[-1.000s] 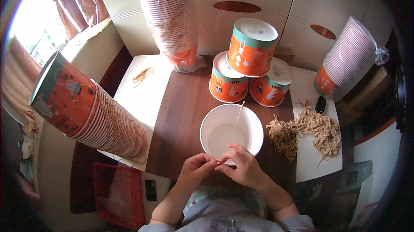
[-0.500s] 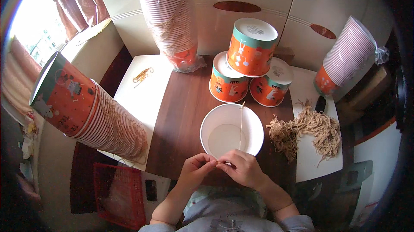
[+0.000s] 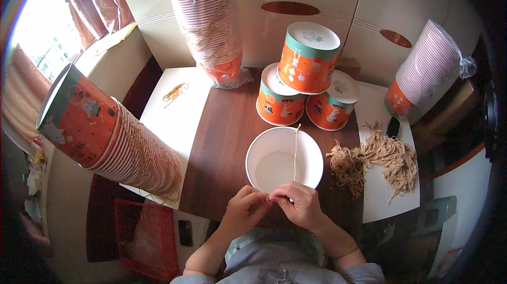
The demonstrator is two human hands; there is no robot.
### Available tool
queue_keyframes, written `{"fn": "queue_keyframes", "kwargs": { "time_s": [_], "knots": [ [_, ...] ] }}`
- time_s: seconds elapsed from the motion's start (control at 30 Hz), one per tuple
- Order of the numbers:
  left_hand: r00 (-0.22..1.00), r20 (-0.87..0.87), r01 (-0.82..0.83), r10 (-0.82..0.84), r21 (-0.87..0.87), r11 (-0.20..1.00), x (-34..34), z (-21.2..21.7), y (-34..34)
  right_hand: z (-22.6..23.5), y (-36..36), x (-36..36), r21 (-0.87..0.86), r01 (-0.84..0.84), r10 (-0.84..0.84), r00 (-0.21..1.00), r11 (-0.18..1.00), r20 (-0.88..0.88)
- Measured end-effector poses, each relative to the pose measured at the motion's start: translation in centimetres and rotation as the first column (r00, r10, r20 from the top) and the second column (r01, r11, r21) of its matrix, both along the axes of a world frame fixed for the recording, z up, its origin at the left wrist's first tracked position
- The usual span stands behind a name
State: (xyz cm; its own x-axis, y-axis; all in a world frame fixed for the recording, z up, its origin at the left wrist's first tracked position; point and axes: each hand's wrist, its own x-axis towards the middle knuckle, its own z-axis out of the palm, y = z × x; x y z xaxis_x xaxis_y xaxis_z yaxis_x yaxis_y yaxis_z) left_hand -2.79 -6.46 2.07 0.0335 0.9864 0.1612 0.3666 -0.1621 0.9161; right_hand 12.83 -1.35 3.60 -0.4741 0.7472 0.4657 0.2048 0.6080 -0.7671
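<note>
A white paper bucket (image 3: 284, 158) stands upright and open on the brown table (image 3: 227, 136), right in front of me. My left hand (image 3: 244, 211) and my right hand (image 3: 299, 203) meet at its near rim, fingertips pinched together on a thin tan string (image 3: 295, 149). The string runs up from my fingers across the bucket's mouth to its far rim. A loose bundle of the same tan strings (image 3: 377, 158) lies on a white sheet (image 3: 388, 199) to the right.
Three orange-and-teal lidded buckets (image 3: 306, 80) are stacked behind the white one. Long sleeves of nested buckets lie at the left (image 3: 111, 136), back (image 3: 208, 25) and right (image 3: 425, 70). A white board (image 3: 177, 120) holds a small coil of string (image 3: 175, 92). A red crate (image 3: 145, 239) sits below.
The string has swung from leaning left over the bucket to standing nearly straight across it. My hands have shifted slightly but stay pinched together at the near rim.
</note>
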Motion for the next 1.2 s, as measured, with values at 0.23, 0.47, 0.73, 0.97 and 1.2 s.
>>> {"fn": "queue_keyframes", "kwargs": {
  "time_s": [0.23,0.47,0.73,0.97,1.2],
  "knots": [
    [0.997,0.034,-0.078,0.073,0.145,0.986,0.0,-0.4,0.0,0.2,0.0,0.1,0.006,0.027,-0.027,0.999,1.000,0.042],
    [0.843,0.520,-0.040,0.139,-0.197,0.980,-0.1,-0.2,0.0,0.2,-0.1,0.1,0.043,0.051,-0.056,0.990,0.998,0.127],
    [0.744,0.645,-0.052,0.173,-0.202,0.978,-0.6,-0.9,0.1,0.3,-0.2,0.3,0.041,0.033,-0.039,0.988,0.999,0.149],
    [0.842,0.535,0.106,0.069,-0.289,0.952,-0.2,0.5,-0.3,0.3,-0.3,0.2,0.013,0.032,-0.034,0.995,0.999,0.094],
    [0.968,0.232,-0.059,0.093,-0.150,0.987,0.1,0.9,0.1,0.1,-0.4,0.2,0.025,0.035,-0.037,0.997,0.999,0.071]
  ]
}}
